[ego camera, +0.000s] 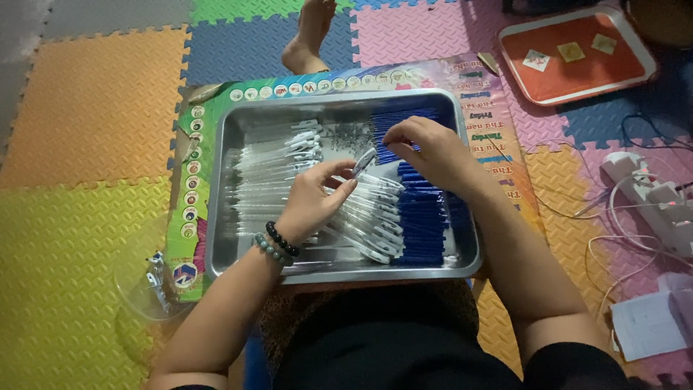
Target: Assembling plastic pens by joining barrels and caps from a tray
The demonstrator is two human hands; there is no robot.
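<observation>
Clearly much sorting shows already: in the steel tray [216,217] at the centre of the frame, clear pen barrels [271,173] lie in rows at centre left, more clear barrels with white tips [375,231] are piled in the lower middle, and blue pen refills [422,217] are stacked along the right side, with a small heap of tiny metal springs [348,136] near the top middle. The left hand [312,202], with bead bracelets at the wrist, is closed around a single clear barrel [363,162], pinching it between thumb and fingers just above the pile. The right hand [429,148] is curled with fingertips pinched together over the upper blue stack, touching or gripping a refill; exactly which I cannot tell. Judging by the heaps of separate parts, most pens remain unassembled. The tray rests on a colourful poster [498,123] over foam floor mats [86,144]; an orange tray [577,65] sits upper right, a power strip [660,198] at right.
</observation>
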